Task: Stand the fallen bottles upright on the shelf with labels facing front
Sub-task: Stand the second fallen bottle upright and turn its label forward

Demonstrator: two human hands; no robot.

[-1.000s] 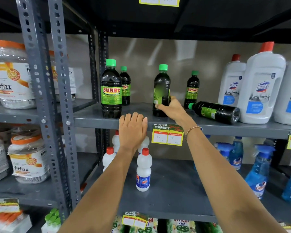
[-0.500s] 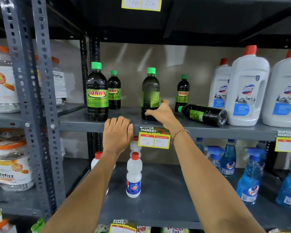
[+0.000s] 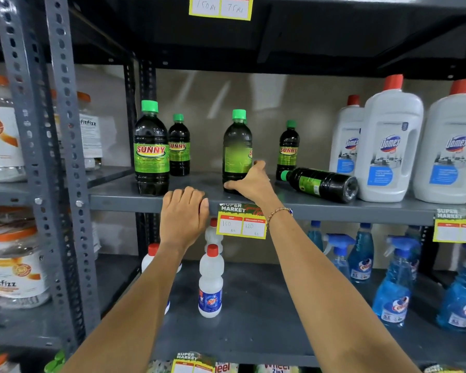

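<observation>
Dark Sunny bottles with green caps stand on the grey shelf. My right hand grips the base of the middle upright bottle; its label is turned mostly to the right, with only an edge of red lettering showing. One fallen bottle lies on its side to the right, cap pointing left. Front-facing bottles stand at the left front, behind it and at the back. My left hand rests over the shelf's front edge, holding no bottle.
Large white Domex jugs stand right of the fallen bottle. A price tag hangs on the shelf edge. Below are small white bottles and blue spray bottles. Fitfizz jars fill the left rack behind a steel upright.
My right hand has stayed on the middle bottle's base and the bottle has turned, so a red edge of its label now shows at the right. The left hand has stayed on the shelf edge.
</observation>
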